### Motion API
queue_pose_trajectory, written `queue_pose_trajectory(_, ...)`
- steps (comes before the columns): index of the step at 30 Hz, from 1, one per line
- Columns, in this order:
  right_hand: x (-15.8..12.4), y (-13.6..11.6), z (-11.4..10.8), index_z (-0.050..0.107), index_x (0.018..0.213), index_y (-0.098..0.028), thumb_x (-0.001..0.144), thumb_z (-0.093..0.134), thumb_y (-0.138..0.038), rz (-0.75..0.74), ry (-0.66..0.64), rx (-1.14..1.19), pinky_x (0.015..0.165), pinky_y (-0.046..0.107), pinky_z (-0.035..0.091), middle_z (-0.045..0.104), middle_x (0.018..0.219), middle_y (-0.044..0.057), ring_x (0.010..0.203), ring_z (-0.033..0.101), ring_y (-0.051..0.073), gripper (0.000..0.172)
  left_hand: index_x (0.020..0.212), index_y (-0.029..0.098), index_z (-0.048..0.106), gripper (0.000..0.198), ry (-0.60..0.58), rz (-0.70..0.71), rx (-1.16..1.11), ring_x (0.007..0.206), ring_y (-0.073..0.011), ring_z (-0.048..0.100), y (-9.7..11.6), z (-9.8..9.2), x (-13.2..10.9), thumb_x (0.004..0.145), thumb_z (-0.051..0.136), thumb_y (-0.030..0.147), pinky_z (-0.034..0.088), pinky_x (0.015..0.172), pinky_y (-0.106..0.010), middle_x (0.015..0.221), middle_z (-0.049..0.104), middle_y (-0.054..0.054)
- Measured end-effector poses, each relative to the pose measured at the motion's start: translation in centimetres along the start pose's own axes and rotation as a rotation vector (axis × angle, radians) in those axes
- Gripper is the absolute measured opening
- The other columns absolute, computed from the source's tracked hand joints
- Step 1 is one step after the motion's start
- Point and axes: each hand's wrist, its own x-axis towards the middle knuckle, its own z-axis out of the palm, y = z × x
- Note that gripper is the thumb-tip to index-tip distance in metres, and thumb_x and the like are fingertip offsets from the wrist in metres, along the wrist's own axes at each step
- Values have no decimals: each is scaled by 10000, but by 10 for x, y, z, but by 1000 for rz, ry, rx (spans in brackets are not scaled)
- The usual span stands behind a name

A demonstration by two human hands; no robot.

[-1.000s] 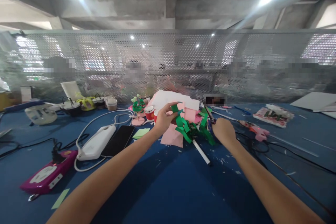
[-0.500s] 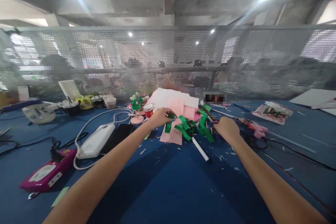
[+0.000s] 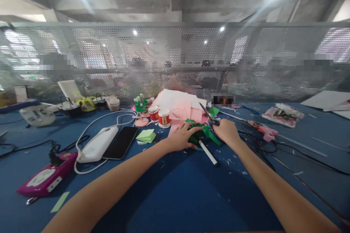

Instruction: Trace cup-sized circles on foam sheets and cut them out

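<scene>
Scissors (image 3: pixel 209 116) in right hand (image 3: pixel 227 131), green strips (image 3: pixel 210 135) under left hand (image 3: pixel 181 137)
Right hand grips tightly; left hand spreads across the strips at centre. Two red-and-white cups (image 3: pixel 164 119) stand left of them, contents hidden.

L hand (image 3: pixel 182 137): was pinching, now spread over grn strips (image 3: pixel 212 136), bunched tighter.
R hand (image 3: pixel 227 131): moved L w/ scissors (image 3: pixel 207 112), blades leaning further L.
2nd red/wht cup (image 3: pixel 164 119): prev. mostly hidden, now visible.
Grn notes (image 3: pixel 147 135): uncovered again.

head-worn view faces forward (and down) over the table (image 3: pixel 164 196).
</scene>
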Motion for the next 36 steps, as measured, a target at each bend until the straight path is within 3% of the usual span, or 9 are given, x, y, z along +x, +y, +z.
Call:
queue_pose_trajectory(6, 0, 7, -7, 639, 932, -37, 828, 433, -456, 143, 133, -21, 651, 311, 439, 663, 859, 231, 829, 642, 291, 478, 1165, 258, 513, 376, 178, 36, 16, 1156, -230, 460, -5, 7, -5, 793, 567, 275, 396, 974, -411, 1257, 473, -71)
queue_pose_trajectory(11, -6, -4, -9, 651, 786, -93, 853, 382, -475, 55, 185, 108, 609, 295, 414, 674, 749, 189, 760, 644, 279, 472, 1207, 261, 454, 393, 326, 11, -111, 1188, -204, 451, -1, 7, -7, 828, 485, 162, 422, 969, -388, 1308, 424, -76)
queue_pose_trajectory(16, -29, -28, -11, 606, 631, -152, 850, 387, -501, -128, 230, 390, 538, 262, 388, 658, 608, 121, 594, 612, 211, 467, 1265, 223, 382, 517, 524, -61, -437, 1218, -238, 435, -16, 13, -2, 784, 570, 222, 393, 996, -436, 1344, 381, -127)
queue_pose_trajectory(19, -49, -47, -8, 567, 583, -176, 798, 475, -514, -246, 168, 524, 479, 242, 359, 629, 538, 70, 508, 576, 179, 411, 1202, 189, 450, 412, 674, -139, -783, 1159, -235, 498, -23, 12, 0, 817, 521, 318, 408, 975, -435, 1280, 472, -131)
queue_pose_trajectory(23, -69, -67, 1, 500, 512, -185, 794, 498, -454, -223, -27, 658, 439, 231, 337, 583, 480, 42, 460, 552, 162, 390, 1143, 194, 505, 349, 1002, -134, -1034, 1227, -219, 441, -12, -1, 0, 878, 385, 387, 298, 1060, -415, 1259, 527, -97)
queue_pose_trajectory(27, -75, -74, 11, 551, 728, -160, 800, 518, -410, -339, 17, 823, 521, 237, 395, 642, 652, 54, 586, 595, 173, 262, 1271, 217, 353, 493, 761, -131, -1264, 1178, -228, 496, 12, -12, 4, 823, 502, 363, 375, 999, -407, 1357, 436, -116)
queue_pose_trajectory(31, -67, -65, 10, 557, 722, -165, 822, 497, -382, -515, 1, 867, 513, 231, 386, 614, 614, 23, 547, 564, 144, 246, 1238, 177, 336, 485, 463, -242, -1216, 894, -203, 646, 24, -22, 12, 799, 533, 246, 508, 788, -377, 1151, 593, -140)
queue_pose_trajectory(34, -53, -50, 1, 554, 665, -166, 869, 408, -388, -509, 128, 823, 500, 236, 368, 563, 547, 11, 490, 512, 126, 335, 1153, 142, 361, 308, 371, -309, -851, 733, -151, 659, 24, -45, 14, 847, 380, 167, 526, 700, -338, 1017, 640, -129)
queue_pose_trajectory(36, -42, -40, -4, 567, 761, -153, 852, 422, -416, -429, 297, 715, 589, 268, 411, 569, 611, 28, 571, 532, 152, 314, 1134, 131, 369, 304, 255, -392, -339, 694, -135, 651, 23, -63, 10, 842, 295, 93, 522, 674, -311, 992, 641, -131)
